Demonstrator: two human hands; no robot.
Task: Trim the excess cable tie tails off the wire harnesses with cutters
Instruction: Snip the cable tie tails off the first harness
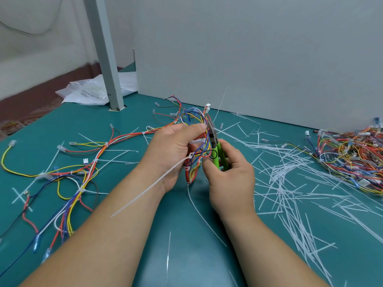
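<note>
We're at a wire-harness assembly station, workshop or small factory. Teal mat surface, littered with white cut tie tails from 1 to 4 o'clock. Tangled pile of harnesses at 3 o'clock, a loose harness spread out at 9. Grey partition panel closes off 12, with a grey post and plastic bags at 11.

Green-handled cutters, white tie tails, teal table
</note>
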